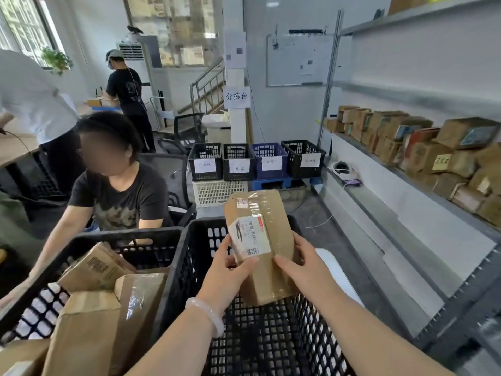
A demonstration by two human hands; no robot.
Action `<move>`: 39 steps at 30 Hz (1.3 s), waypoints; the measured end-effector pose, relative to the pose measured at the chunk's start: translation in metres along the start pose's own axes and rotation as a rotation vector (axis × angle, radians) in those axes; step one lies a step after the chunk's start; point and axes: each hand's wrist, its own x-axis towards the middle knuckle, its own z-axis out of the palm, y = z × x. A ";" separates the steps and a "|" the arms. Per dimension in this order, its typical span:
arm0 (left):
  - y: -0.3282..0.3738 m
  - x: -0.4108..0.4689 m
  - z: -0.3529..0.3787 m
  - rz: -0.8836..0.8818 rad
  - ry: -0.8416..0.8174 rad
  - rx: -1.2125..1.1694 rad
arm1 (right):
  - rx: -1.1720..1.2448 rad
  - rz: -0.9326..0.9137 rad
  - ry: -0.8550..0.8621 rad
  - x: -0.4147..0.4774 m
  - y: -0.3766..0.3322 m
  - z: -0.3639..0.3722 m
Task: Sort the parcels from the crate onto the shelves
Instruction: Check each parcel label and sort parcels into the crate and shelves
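Note:
I hold a brown cardboard parcel (pixel 264 240) with clear tape and a white barcode label upright above a black plastic crate (pixel 195 256). My left hand (pixel 230 270) grips its left edge, thumb on the label. My right hand (pixel 296 264) grips its right side. No other parcel shows in this crate under the parcel. A second black crate (pixel 89 240) to the left holds several brown parcels (pixel 100 270). Grey metal shelves (pixel 406 185) run along the right, and the middle shelf carries several cardboard boxes (pixel 406 139).
A seated person in a dark shirt (pixel 119 194) leans at the left crate. Other people stand at a table behind. Labelled black and blue baskets (pixel 254 161) sit on crates ahead on the floor. A whiteboard (pixel 295 61) hangs on the far wall.

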 end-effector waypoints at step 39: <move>0.101 -0.074 0.465 0.764 -0.497 0.068 | -0.370 -0.236 0.803 -0.185 0.025 -0.411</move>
